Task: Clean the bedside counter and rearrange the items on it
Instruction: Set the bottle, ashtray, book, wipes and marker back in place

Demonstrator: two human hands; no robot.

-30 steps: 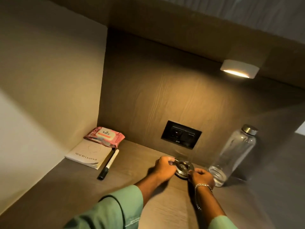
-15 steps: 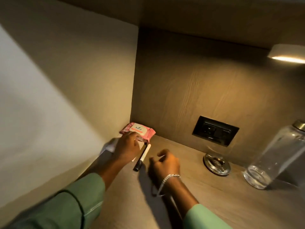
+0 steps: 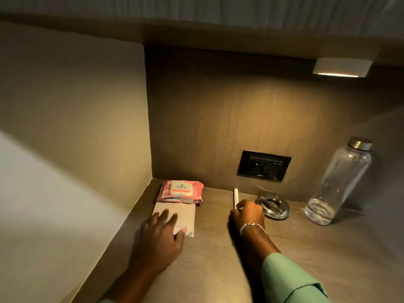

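A pink pack of wipes (image 3: 181, 192) lies in the back left corner of the wooden counter (image 3: 218, 259). In front of it lies a pale booklet (image 3: 183, 213); my left hand (image 3: 160, 239) rests flat on it with fingers spread. My right hand (image 3: 247, 213) is closed around the lower end of a white pen (image 3: 236, 196), which points toward the back wall. Just right of that hand sits a round glass ashtray (image 3: 273, 206). A clear glass bottle (image 3: 336, 184) with a metal cap stands at the far right.
A black socket plate (image 3: 264, 165) is set in the wooden back wall above the ashtray. A small lamp (image 3: 342, 67) glows under the shelf at the upper right. A plain wall closes the left side.
Both hands left the ashtray and went to the left items. The booklet now lies straight in front of the wipes pack, and the pen has moved right, next to the ashtray, in my right hand.
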